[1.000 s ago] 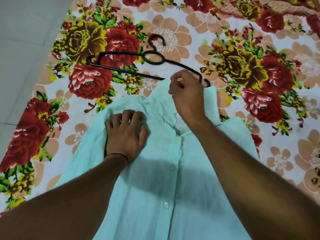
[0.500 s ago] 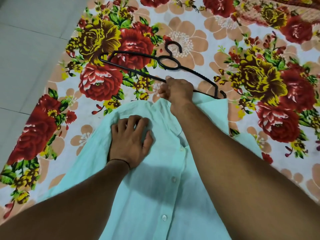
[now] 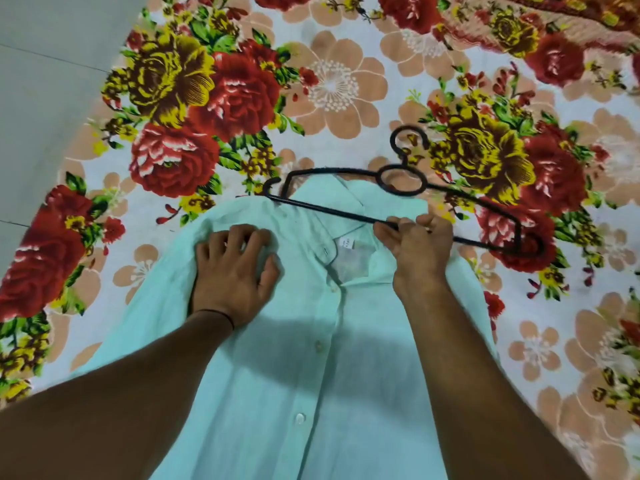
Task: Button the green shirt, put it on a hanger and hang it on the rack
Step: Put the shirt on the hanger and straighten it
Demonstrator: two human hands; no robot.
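The pale green shirt (image 3: 311,375) lies flat on the flowered bedsheet, its front buttoned and its collar pointing away from me. My left hand (image 3: 232,271) presses down on the shirt's left shoulder with fingers spread. My right hand (image 3: 419,247) grips the bottom bar of the black hanger (image 3: 398,181), which lies across the collar with its hook pointing away and to the right. A white label shows inside the open neck.
The flowered bedsheet (image 3: 346,84) covers most of the view. Grey floor tiles (image 3: 41,98) show at the far left. A second patterned cloth (image 3: 571,8) lies at the top right corner.
My right hand took hold of the hanger and pulled it toward me and to the right, onto the shirt collar. My left hand stayed pressed on the shirt.
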